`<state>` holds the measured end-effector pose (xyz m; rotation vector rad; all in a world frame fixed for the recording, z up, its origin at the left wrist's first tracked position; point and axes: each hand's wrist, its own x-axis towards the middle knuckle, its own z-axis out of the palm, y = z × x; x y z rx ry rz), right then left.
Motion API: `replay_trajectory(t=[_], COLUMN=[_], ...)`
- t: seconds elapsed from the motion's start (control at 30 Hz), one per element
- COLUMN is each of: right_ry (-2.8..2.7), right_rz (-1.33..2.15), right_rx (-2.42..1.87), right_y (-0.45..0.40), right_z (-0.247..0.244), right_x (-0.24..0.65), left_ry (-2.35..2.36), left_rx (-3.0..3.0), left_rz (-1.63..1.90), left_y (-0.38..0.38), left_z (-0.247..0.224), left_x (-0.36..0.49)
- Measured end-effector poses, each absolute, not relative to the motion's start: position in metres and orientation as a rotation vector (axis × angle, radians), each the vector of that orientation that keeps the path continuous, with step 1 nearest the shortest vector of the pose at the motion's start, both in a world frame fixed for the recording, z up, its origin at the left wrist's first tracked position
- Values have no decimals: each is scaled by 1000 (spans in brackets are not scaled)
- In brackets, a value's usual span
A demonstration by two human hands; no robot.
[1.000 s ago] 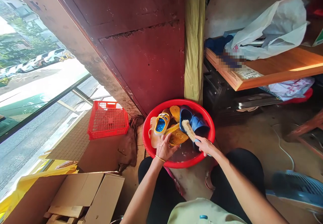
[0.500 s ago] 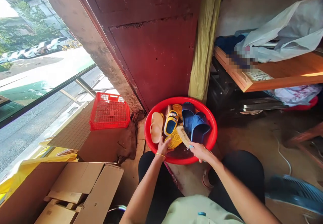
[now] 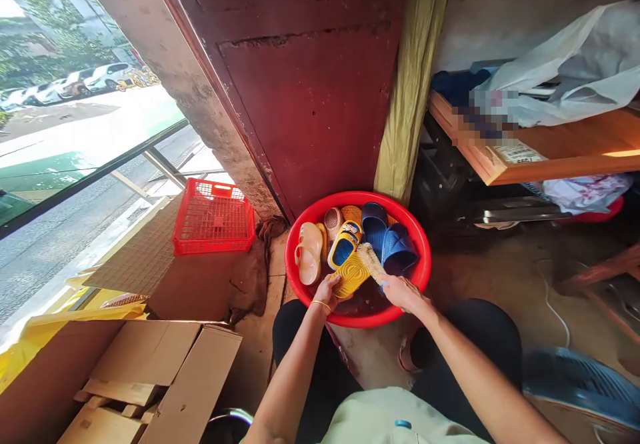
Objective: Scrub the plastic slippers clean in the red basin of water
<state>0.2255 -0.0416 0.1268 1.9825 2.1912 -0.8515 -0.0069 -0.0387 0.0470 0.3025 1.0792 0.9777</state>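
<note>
The left hand (image 3: 327, 292) is closing its grip on the edge of a yellow slipper (image 3: 351, 275), turning the ridged sole upward. The right hand (image 3: 403, 292) is keeping a tight grip around a scrubbing brush (image 3: 369, 261), its pale bristles pressing against that sole. Both hands are working inside a red plastic basin (image 3: 361, 323), which is sitting on the floor at 12 o'clock from the knees. A cream clog (image 3: 309, 253), a yellow-and-blue sandal (image 3: 345, 244) and navy slippers (image 3: 388, 241) are lying in the basin beside the brush. A red plastic crate (image 3: 213, 219) is sitting at 9 o'clock from the basin, a cardboard box (image 3: 150, 384) at 7 o'clock, and a wooden counter (image 3: 560, 154) carrying a white plastic bag (image 3: 565, 77) at 2 o'clock.
</note>
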Motion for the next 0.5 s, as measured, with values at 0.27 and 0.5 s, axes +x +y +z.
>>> replay_trajectory(t=[0.27, 0.5], right_ry=[2419, 2178], right_rz=[-946, -1051], right_rx=[1701, 1955], right_y=[-88, -39], right_z=[127, 134], right_x=[216, 225], left_ry=[1091, 1206], left_rx=[229, 351], left_rz=[1012, 1106], left_y=[-36, -35], left_z=[51, 54], left_x=[-3, 6])
